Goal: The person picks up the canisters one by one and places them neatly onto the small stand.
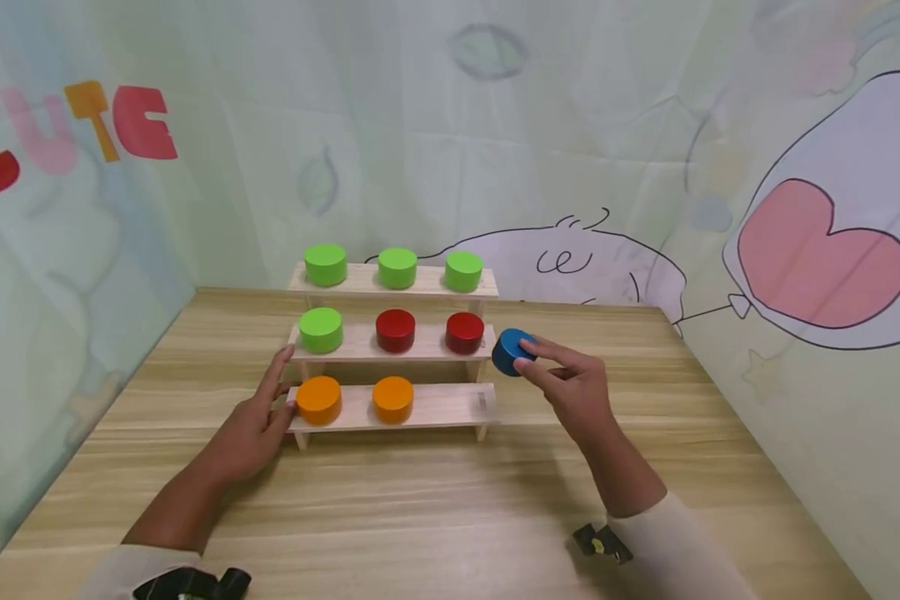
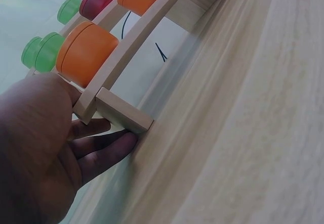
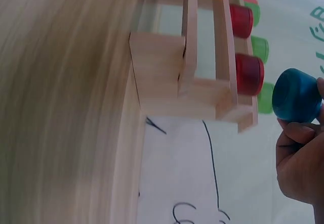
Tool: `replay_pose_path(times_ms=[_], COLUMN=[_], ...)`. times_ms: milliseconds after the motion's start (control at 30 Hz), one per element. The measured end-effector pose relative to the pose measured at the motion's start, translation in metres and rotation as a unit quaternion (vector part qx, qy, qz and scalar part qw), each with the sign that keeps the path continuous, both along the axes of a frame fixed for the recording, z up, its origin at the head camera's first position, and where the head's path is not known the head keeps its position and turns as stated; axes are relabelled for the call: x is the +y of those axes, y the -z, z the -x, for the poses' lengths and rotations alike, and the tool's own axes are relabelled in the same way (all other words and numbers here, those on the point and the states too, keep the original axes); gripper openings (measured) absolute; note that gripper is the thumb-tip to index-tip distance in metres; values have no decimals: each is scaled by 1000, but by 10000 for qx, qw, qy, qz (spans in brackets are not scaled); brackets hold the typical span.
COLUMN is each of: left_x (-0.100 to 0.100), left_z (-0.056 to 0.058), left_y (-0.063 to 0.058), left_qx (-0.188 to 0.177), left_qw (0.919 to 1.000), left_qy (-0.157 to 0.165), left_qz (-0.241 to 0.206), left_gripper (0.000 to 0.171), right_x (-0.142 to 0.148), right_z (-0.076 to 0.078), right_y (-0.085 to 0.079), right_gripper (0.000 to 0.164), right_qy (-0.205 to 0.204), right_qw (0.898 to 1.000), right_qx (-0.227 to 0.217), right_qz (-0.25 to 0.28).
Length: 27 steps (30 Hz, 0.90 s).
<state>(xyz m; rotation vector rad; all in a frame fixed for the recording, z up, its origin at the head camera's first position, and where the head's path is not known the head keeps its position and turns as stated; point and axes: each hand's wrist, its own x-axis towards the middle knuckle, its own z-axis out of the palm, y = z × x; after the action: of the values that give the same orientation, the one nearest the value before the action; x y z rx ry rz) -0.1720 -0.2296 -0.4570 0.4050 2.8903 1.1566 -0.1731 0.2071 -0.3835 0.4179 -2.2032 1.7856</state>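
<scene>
A three-step wooden rack (image 1: 446,404) stands on the table. Three green round caps (image 1: 397,268) sit on its top step. The middle step carries one green cap (image 1: 321,330) and two red caps (image 1: 395,331). On the bottom step are two orange caps (image 1: 393,399), left and centre; its right end is bare. My left hand (image 1: 247,433) holds the rack's left end, fingers around the end leg (image 2: 124,110) in the left wrist view. Between thumb and fingers, my right hand (image 1: 581,404) pinches a blue cap (image 1: 512,353) in the air, just right of the rack.
The wood-grain table (image 1: 390,517) extends around the rack on all sides. Behind it hangs a printed cloth (image 1: 420,142) with cartoon drawings, close to the table's back edge. Dark wrist devices (image 1: 603,543) sit at both sleeves.
</scene>
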Motion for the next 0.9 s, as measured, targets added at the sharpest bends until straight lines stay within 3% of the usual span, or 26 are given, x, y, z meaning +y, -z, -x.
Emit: replay_pose_path(times_ms=[100,200,567,900], left_x=[-1,-1,0,1], left_z=[0,-1,-2,-4], left_y=[0,-1,-4,-5], left_qx=[-21,-71,47,-18], left_qw=[10000,10000,10000,10000], left_qy=[-5,-31,22,7], left_qz=[8,12,-1,8], left_gripper=[73,73,74,75], right_x=[-14,-27,-45,-50], right_z=[1,1,-2,-2], right_y=[1,4,19,23], right_gripper=[36,37,35,32], right_qy=[63,-65,-256,-186], right_qw=[9981,9956,9918,9864], right_qx=[-608,-925,-1222,-1622], right_qz=[56,127,259,-197])
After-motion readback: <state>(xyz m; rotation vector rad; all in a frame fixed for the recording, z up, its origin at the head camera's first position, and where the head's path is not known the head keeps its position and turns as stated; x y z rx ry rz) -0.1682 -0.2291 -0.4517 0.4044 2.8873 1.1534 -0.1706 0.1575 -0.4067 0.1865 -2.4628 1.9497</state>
